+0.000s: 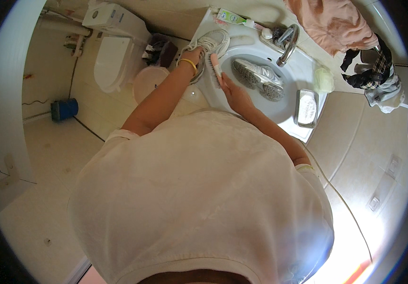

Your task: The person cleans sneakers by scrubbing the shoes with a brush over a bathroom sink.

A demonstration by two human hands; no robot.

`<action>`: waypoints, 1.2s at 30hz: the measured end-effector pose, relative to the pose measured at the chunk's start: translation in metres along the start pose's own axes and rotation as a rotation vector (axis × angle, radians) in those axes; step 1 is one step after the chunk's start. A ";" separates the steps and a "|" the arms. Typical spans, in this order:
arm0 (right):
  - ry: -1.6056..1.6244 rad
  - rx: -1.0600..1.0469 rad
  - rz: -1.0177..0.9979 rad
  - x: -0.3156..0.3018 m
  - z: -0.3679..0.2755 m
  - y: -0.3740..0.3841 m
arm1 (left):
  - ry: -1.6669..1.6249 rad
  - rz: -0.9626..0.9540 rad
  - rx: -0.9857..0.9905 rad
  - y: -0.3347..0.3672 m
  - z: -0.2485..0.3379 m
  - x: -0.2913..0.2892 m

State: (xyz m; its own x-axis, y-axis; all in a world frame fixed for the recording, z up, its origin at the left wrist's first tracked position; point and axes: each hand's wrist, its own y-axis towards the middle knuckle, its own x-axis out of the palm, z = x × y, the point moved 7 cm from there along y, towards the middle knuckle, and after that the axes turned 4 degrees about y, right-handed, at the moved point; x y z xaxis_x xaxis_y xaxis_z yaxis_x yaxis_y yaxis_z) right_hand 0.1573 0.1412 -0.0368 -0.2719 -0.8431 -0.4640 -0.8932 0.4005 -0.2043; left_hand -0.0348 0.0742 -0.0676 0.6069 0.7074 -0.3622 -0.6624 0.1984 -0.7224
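My left hand point(192, 57), a yellow bangle on its wrist, is closed on a light grey sneaker point(218, 39) at the left rim of the washbasin point(287, 102). The sneaker hides part of the fingers. In my right hand point(236, 96) is a scrub brush point(215, 66) with a pinkish back and pale bristles. The bristles face left, close beside the sneaker; whether they touch it I cannot tell. A second sneaker point(261, 78), silver-grey with a dark sole, lies on its side in the basin.
A curved faucet point(288, 45) stands behind the basin, a toothpaste box point(230, 16) to its left. A soap dish point(306, 109) sits on the right rim. Cloths point(334, 26) hang at the upper right. The toilet point(114, 57), a pink basin point(150, 81) and a blue box point(64, 110) are leftward.
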 end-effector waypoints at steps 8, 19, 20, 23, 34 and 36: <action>-0.297 0.218 0.190 -0.032 0.025 0.067 | -0.640 -0.339 -0.156 0.017 -0.011 0.020; -0.301 0.105 0.205 -0.020 0.039 0.086 | -0.761 -0.379 -0.192 0.017 -0.015 0.030; -0.363 0.089 0.284 -0.033 0.037 0.093 | -0.762 -0.367 -0.198 0.018 -0.014 0.031; -0.252 0.108 0.217 -0.032 0.029 0.084 | -0.812 -0.395 -0.204 0.018 -0.015 0.029; -0.450 0.143 0.045 -0.042 0.003 0.098 | -0.843 -0.447 -0.135 0.013 -0.012 0.030; -0.481 0.069 -0.113 -0.022 -0.034 0.077 | -0.962 -0.489 -0.053 0.034 -0.022 0.024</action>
State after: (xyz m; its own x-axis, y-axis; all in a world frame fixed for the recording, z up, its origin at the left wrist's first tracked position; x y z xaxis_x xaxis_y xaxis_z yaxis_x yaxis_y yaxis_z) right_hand 0.0820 0.1783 -0.0133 0.0357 -0.6280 -0.7774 -0.8772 0.3529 -0.3254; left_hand -0.0328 0.0828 -0.1141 0.1856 0.8003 0.5702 -0.4085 0.5906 -0.6959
